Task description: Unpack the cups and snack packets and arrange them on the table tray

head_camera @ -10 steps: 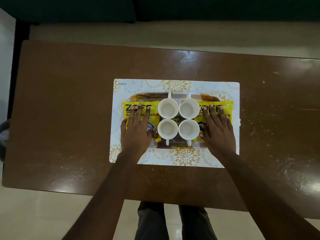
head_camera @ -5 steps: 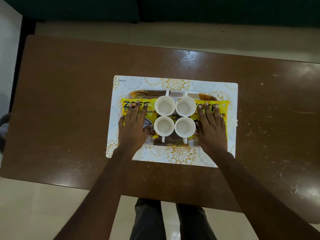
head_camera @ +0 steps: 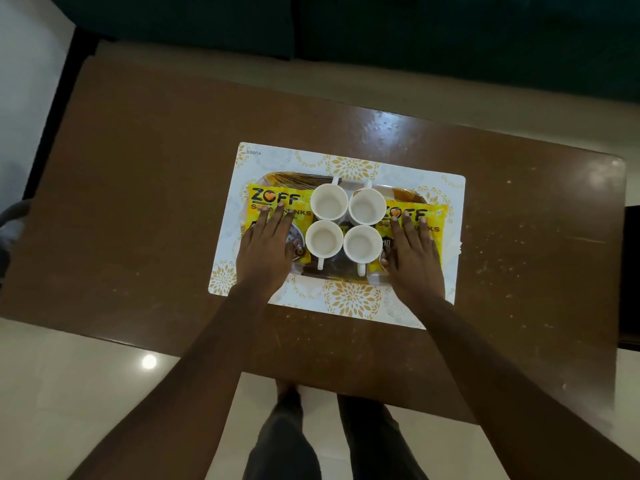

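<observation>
Several white cups [head_camera: 329,202] stand in a two-by-two block in the middle of a brown patterned tray [head_camera: 287,177]. A yellow snack packet [head_camera: 277,199] lies on the tray's left side, and a second yellow packet [head_camera: 433,216] lies on its right side. My left hand [head_camera: 266,247] rests flat on the left packet, fingers spread. My right hand [head_camera: 412,251] rests flat on the right packet in the same way. Neither hand grips anything.
The tray sits on a white placemat [head_camera: 349,303] with gold flower prints, on a brown wooden table [head_camera: 138,202]. A dark sofa [head_camera: 415,36] runs along the far side. My legs [head_camera: 284,445] stand at the near table edge on a pale tiled floor.
Both hands have slid slightly back toward me on the packets, showing more of the printed names. The camera view has shifted and tilted; cups and packets stay in place.
</observation>
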